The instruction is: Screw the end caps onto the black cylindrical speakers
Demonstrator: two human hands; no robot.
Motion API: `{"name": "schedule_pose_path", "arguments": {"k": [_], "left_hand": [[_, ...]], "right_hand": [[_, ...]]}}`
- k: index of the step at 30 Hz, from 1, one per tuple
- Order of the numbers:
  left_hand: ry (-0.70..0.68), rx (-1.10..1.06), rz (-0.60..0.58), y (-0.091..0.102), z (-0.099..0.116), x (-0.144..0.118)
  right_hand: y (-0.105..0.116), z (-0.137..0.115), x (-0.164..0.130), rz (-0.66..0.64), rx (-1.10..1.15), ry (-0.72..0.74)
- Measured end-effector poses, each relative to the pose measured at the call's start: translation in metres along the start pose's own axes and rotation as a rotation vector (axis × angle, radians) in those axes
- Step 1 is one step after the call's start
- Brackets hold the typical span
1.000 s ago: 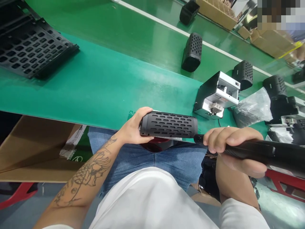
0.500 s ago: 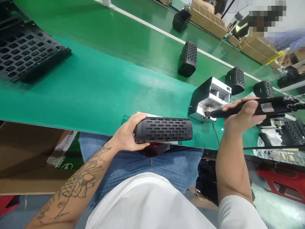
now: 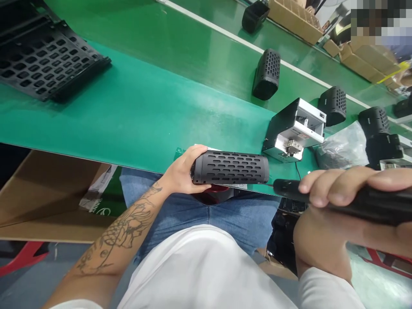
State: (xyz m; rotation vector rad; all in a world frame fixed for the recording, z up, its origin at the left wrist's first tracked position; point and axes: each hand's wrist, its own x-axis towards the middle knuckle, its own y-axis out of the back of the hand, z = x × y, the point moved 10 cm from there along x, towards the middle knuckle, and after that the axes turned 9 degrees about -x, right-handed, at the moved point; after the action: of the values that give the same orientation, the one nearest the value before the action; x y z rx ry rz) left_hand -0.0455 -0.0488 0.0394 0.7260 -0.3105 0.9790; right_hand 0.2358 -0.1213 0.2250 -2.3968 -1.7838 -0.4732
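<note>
My left hand (image 3: 188, 170) is closed around the left end of a black slotted housing (image 3: 236, 167), which lies on its side at the table's front edge. In my right hand (image 3: 341, 193) is a black electric screwdriver (image 3: 289, 187), its fingers wrapped round the body. The driver's thin bit points left and ends close to the housing's right end; I cannot tell whether it touches. A silver and black screw feeder (image 3: 294, 133) stands just behind the driver.
Several black perforated housings, one a nearby housing (image 3: 268, 75), stand along the green table (image 3: 144, 116). Black perforated panels (image 3: 48, 60) lie at far left. A clear plastic bag (image 3: 343, 148) sits right of the feeder. A cardboard box (image 3: 28, 189) is below the edge.
My right hand has brought the screwdriver away from the feeder, towards me and down to the housing's right end. My left hand keeps its hold. The view has shifted slightly.
</note>
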Motion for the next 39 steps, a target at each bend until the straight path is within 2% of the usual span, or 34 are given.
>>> {"name": "schedule_pose_path", "arguments": {"k": [3, 5, 9, 12, 19, 25, 34, 36, 39], "left_hand": [[-0.004, -0.003, 0.013, 0.001, 0.001, 0.0], [-0.014, -0.006, 0.021, 0.001, 0.002, 0.001], [0.023, -0.015, 0.009, -0.001, 0.002, 0.002], [0.033, -0.033, 0.013, 0.0, 0.001, 0.003], [-0.084, -0.033, 0.045, 0.001, 0.009, 0.004], [-0.1, -0.042, 0.053, 0.001, 0.009, 0.005], [-0.113, -0.042, 0.056, 0.001, 0.011, 0.005], [-0.114, -0.036, 0.06, 0.002, 0.012, 0.005], [-0.091, -0.018, 0.057, 0.002, 0.01, 0.004]], "right_hand": [[-0.046, -0.013, -0.021, -0.102, 0.055, 0.1], [-0.069, -0.008, -0.025, -0.139, 0.097, 0.129], [-0.092, 0.003, -0.018, -0.223, 0.097, 0.208], [-0.097, 0.006, -0.013, -0.267, 0.133, 0.245], [-0.11, 0.009, -0.012, -0.432, 0.185, 0.243], [-0.111, 0.018, -0.012, -0.481, 0.234, 0.218], [-0.118, 0.018, -0.015, -0.469, 0.215, 0.284], [-0.112, 0.015, -0.018, -0.424, 0.203, 0.267], [-0.086, 0.011, -0.016, -0.326, 0.185, 0.237]]}}
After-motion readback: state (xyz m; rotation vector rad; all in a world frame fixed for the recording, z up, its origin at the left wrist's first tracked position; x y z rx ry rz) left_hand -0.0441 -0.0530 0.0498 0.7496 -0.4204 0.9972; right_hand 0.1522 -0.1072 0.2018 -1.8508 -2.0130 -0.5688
